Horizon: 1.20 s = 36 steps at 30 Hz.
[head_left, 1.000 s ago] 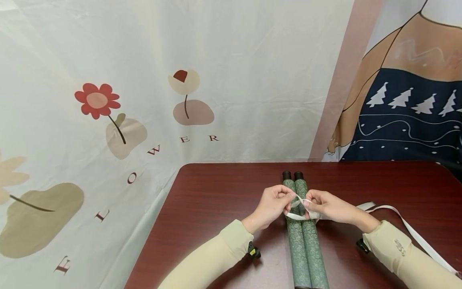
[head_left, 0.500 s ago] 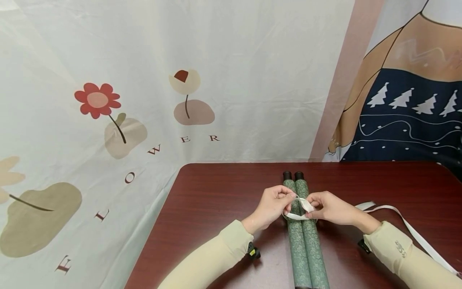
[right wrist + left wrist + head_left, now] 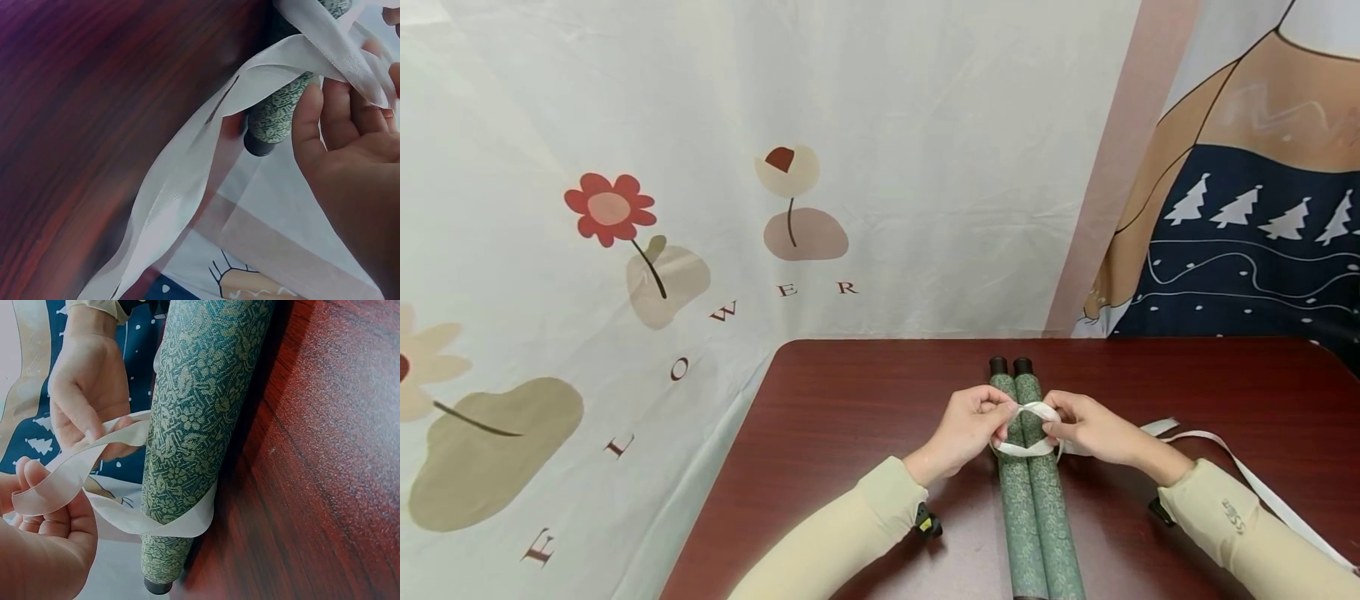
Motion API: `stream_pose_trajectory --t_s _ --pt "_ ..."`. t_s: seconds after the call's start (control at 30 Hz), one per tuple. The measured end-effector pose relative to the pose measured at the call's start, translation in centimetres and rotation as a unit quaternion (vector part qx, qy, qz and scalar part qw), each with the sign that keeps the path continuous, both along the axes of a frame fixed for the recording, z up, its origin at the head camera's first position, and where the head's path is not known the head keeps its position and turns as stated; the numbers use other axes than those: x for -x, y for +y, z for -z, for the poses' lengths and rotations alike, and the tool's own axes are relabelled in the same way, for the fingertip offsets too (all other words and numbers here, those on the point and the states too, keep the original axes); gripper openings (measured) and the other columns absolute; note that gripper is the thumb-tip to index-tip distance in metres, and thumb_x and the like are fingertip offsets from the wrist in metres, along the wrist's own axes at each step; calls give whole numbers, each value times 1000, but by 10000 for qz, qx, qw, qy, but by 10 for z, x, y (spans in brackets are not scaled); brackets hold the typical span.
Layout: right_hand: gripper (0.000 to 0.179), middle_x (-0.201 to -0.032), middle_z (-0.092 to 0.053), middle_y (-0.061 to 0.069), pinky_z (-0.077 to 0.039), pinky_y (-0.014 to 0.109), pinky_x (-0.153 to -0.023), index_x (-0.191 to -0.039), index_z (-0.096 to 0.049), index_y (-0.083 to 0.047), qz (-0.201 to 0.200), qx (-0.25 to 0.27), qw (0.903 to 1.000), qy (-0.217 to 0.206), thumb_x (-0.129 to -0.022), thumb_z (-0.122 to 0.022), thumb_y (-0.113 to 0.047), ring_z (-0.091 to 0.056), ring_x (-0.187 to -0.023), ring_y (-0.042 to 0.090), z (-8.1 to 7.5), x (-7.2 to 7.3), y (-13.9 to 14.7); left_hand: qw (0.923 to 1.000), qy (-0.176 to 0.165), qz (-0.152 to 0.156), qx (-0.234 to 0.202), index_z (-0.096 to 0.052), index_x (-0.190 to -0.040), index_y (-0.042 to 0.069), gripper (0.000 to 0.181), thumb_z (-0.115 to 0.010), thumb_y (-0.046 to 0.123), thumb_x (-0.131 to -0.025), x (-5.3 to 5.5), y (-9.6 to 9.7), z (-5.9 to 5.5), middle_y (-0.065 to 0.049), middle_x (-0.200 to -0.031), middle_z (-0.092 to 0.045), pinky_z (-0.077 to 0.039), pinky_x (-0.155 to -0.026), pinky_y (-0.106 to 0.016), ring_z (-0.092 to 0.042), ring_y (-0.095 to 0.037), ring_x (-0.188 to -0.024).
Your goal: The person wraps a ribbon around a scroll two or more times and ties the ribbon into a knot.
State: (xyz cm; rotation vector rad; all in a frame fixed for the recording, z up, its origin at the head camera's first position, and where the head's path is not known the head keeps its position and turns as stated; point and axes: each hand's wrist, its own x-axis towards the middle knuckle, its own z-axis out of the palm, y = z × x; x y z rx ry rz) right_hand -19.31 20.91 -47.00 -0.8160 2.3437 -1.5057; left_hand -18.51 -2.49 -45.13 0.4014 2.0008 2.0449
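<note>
Two green patterned scroll rolls (image 3: 1028, 508) with dark end knobs lie side by side, lengthwise on the table. A white ribbon (image 3: 1017, 450) passes around them near the far end. Above the rolls, my left hand (image 3: 964, 427) pinches one part of the ribbon between thumb and fingers. On the other side, my right hand (image 3: 1093, 427) holds another part, and a small ribbon loop (image 3: 1037, 408) spans between the two. From the left wrist, the ribbon (image 3: 69, 478) runs between both hands. In the right wrist view, ribbon lies across the curled fingers (image 3: 340, 119) of my right hand.
A long loose ribbon tail (image 3: 1247, 475) trails over the right side of the dark red table (image 3: 850, 417) beneath the right forearm. Behind the table's back edge hangs a printed cloth (image 3: 925, 167) with flowers and letters.
The right hand has shifted slightly upward, its fingers regripping the ribbon. The ribbon between the hands has spread into a rounder loop. The left hand stays nearly still.
</note>
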Motion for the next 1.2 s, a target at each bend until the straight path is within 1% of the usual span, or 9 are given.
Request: stream_pose_trajectory --t_s 0.1,0.33,0.43,0.57,0.67,0.77,0.87,1.0,1.2 --pt "5 -81 -67 3 -49 26 -60 -99 -58 1 115 -82 9999 96 -100 -63 -1 -59 -70 10 2 0 0 10000 -19 49 33 -69 -100 -5 7 -66 1 -100 -1 0 0 1 -61 -58 -47 -51 -18 -53 -6 -55" --pt "8 -86 -67 -3 -49 25 -62 -98 -65 -8 213 -413 9966 682 -98 -71 -3 -56 -73 4 7 1 3 9999 29 147 24 -69 -100 -6 9 -65 2 -101 0 0 3 1 -61 -58 -47 -51 -18 -53 -6 -55" --pt "8 -77 -62 -6 -46 23 -56 -94 -68 -9 177 -463 9969 615 -97 -74 -5 -52 -65 2 6 1 4 9999 41 152 13 -68 -100 -6 8 -65 1 -101 -1 0 2 2 -61 -58 -47 -51 -18 -53 -6 -54" --pt "9 -72 -57 -10 -43 22 -53 -87 -73 -11 86 -588 9957 708 -95 -76 -8 -48 -61 1 4 0 5 9999 39 142 -21 -68 -99 -7 8 -66 0 -101 -1 0 2 2 -60 -58 -47 -51 -17 -53 -7 -54" --pt "10 -75 -61 -11 -44 22 -55 -85 -75 -12 60 -700 9938 863 -94 -78 -9 -50 -65 0 5 1 6 9999 44 127 -12 -68 -99 -8 8 -66 0 -100 -1 0 1 2 -60 -58 -47 -51 -17 -53 -6 -54" --pt "10 -71 -60 -12 -41 21 -53 -83 -75 -13 68 -760 9940 786 -91 -81 -10 -48 -63 0 6 2 9 9999 51 96 29 -69 -99 -8 8 -66 0 -100 0 -1 1 1 -60 -58 -47 -51 -17 -53 -6 -54" --pt "13 -68 -58 -14 -38 20 -51 -81 -74 -14 26 -742 9951 661 -86 -85 -10 -46 -60 0 8 3 12 10000 52 60 47 -69 -99 -9 9 -67 0 -100 0 -2 0 -2 -62 -59 -47 -51 -18 -54 -6 -55" --pt "17 -67 -57 -16 -38 20 -50 -78 -74 -16 -78 -714 9946 743 -80 -89 -8 -45 -60 -1 9 4 18 10000 53 -29 61 -70 -100 -9 9 -68 0 -99 1 -4 1 -7 -63 -59 -48 -50 -18 -54 -7 -54" --pt "14 -69 -61 -16 -41 20 -53 -77 -77 -16 3 -884 9928 804 -82 -87 -8 -48 -63 0 6 2 26 9998 84 -93 147 -70 -100 -9 10 -68 1 -99 4 -12 1 -4 -61 -58 -45 -50 -17 -52 -7 -53"
